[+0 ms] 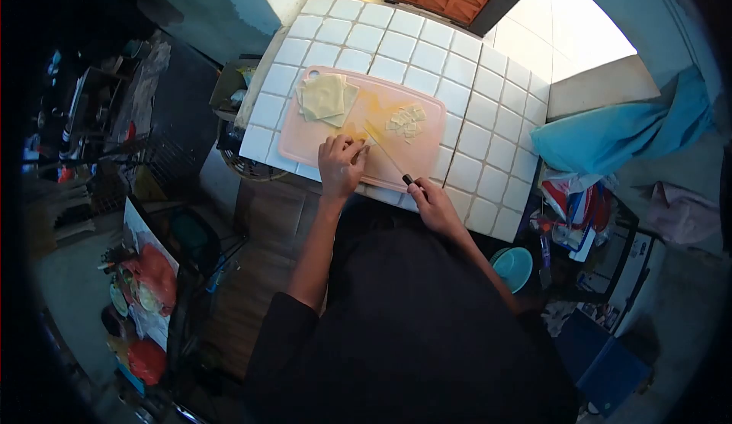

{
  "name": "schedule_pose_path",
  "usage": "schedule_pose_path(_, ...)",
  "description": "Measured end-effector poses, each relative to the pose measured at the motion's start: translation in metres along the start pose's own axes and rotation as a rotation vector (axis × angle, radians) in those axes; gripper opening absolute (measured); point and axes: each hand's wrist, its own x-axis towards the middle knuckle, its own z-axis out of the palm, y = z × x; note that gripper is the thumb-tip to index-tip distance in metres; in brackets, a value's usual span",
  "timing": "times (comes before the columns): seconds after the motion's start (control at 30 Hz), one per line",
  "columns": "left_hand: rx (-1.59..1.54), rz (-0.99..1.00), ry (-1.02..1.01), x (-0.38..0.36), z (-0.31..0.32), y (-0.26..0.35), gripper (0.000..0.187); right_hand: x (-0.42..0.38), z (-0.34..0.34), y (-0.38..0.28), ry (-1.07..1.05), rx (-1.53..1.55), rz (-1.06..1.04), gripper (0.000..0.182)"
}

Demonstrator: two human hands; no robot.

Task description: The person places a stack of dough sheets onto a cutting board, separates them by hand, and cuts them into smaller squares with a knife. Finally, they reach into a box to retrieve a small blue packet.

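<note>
A pink cutting board (305,148) lies on the white tiled counter. Fingers curled and pressed down, my left hand (341,166) rests at the board's near edge; what sits under its fingertips is mostly hidden, with a bit of yellow showing beside them. My right hand (436,209) grips the black handle of a knife (387,152), whose thin blade slants over the board to the upper left, its tip close to my left fingers. A stack of pale square dough sheets (325,96) occupies the board's left side. Small cut pale pieces (406,121) are heaped at the right.
The tiled counter (476,142) reaches beyond the board on all sides. A blue-green cloth (625,130) hangs at the right, above a turquoise bowl (511,268) and mixed packets. A woven basket (255,166) is by the counter's left edge. Lower left stands a cluttered table (149,226).
</note>
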Motion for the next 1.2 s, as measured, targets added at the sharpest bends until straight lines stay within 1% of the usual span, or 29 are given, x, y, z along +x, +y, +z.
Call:
schedule_pose_path(0.03,0.007,0.010,0.030,-0.002,0.004,0.000,0.019,0.001,0.002,0.001,0.009,-0.027,-0.053,0.035)
schedule_pose_path(0.1,-0.005,-0.027,0.068,-0.005,0.010,0.002,0.019,0.001,0.003,0.000,-0.012,-0.044,-0.067,0.035)
schedule_pose_path(0.17,-0.017,-0.054,0.108,-0.005,0.013,0.003,0.019,0.000,0.002,-0.001,-0.007,-0.001,0.003,0.035)
schedule_pose_path(0.27,-0.055,-0.099,0.133,-0.005,0.015,0.004,0.018,0.001,0.002,-0.002,-0.032,-0.011,0.006,0.035)
schedule_pose_path(0.47,-0.107,-0.123,0.116,-0.006,0.012,0.003,0.016,0.001,0.011,0.006,-0.022,-0.034,-0.040,0.035)
schedule_pose_path(0.67,-0.097,-0.127,0.108,-0.007,0.014,0.003,0.016,0.002,0.013,0.007,-0.018,-0.150,-0.033,0.033)
schedule_pose_path(0.83,-0.073,-0.109,0.115,-0.005,0.014,0.002,0.016,0.009,0.015,-0.011,0.007,-0.326,-0.004,0.034)
schedule_pose_path(0.97,-0.077,-0.107,0.132,-0.002,0.012,0.002,0.017,-0.001,0.013,-0.009,0.023,-0.340,0.005,0.036)
schedule_pose_path(1.03,-0.077,-0.102,0.144,-0.004,0.013,0.004,0.014,-0.008,0.011,-0.004,0.010,-0.294,0.065,0.039)
schedule_pose_path(1.17,-0.075,-0.090,0.152,-0.003,0.014,0.005,0.014,0.000,0.006,-0.009,0.038,-0.316,0.047,0.040)
schedule_pose_path(1.2,-0.062,-0.075,0.127,-0.001,0.015,0.005,0.014,0.003,0.005,-0.004,0.076,-0.298,0.047,0.038)
